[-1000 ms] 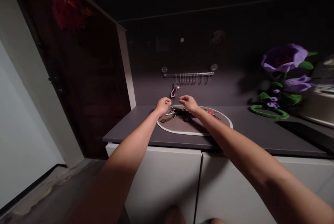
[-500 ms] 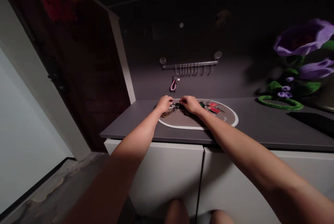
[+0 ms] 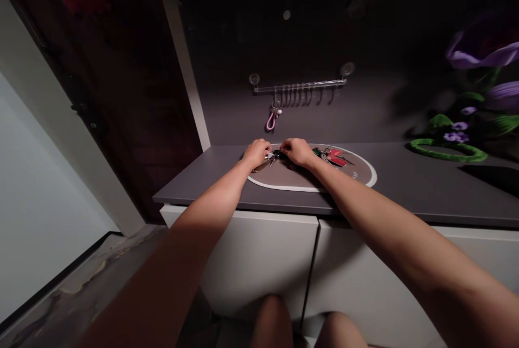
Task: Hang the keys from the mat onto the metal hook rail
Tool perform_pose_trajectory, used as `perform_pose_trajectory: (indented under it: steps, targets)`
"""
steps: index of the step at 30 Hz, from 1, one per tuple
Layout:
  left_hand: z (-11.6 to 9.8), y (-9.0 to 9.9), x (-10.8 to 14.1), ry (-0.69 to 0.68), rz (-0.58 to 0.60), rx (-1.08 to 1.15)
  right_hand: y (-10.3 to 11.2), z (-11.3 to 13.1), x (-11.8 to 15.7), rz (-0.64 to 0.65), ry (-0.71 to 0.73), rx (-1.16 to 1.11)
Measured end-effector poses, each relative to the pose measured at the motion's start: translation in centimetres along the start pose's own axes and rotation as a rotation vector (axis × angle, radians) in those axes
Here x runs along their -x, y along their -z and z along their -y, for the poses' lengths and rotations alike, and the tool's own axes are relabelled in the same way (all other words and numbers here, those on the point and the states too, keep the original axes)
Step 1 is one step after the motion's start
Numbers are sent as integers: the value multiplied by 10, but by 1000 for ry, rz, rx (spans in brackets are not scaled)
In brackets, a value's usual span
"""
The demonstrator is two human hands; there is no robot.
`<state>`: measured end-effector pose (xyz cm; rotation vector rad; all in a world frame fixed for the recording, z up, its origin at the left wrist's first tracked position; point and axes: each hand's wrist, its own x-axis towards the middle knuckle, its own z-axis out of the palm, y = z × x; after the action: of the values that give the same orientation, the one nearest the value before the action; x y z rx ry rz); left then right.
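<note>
Both hands are over a brown oval mat (image 3: 300, 179) with a white rim. My left hand (image 3: 257, 154) has its fingers closed on a bunch of keys (image 3: 273, 159) at the mat's left side. Just right of it, my right hand (image 3: 297, 151) is closed with fingertips pinched at the dark end of the same bunch; what exactly lies in the pinch is hidden. Beyond the right wrist lie more keys with red tags (image 3: 337, 157) and a green piece (image 3: 316, 151). Part of a brown strap-like item (image 3: 259, 167) shows below my left hand.
A clear rail with hooks (image 3: 302, 86) is fixed on the dark wall, and a keyring with a pink loop (image 3: 271, 119) hangs from its left end. Purple artificial flowers with a green ring base (image 3: 446, 151) stand on the grey counter (image 3: 397, 186) at right. A dark door (image 3: 121, 94) is at left.
The view has tilted down and shifted slightly, so the rail sits higher in the picture. Both hands remain at the keys, with a slightly wider gap between them.
</note>
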<state>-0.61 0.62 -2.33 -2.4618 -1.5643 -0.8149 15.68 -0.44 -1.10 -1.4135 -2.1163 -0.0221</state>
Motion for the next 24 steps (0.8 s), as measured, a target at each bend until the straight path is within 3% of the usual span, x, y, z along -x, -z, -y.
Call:
perform_pose_trajectory:
  steps: [14,24]
  targets:
    - [2,14,1,-94,-84,80,4,4,2,46,43,-10]
    - [-3,19,0,-43,-197,288,5,6,2,24,56,-68]
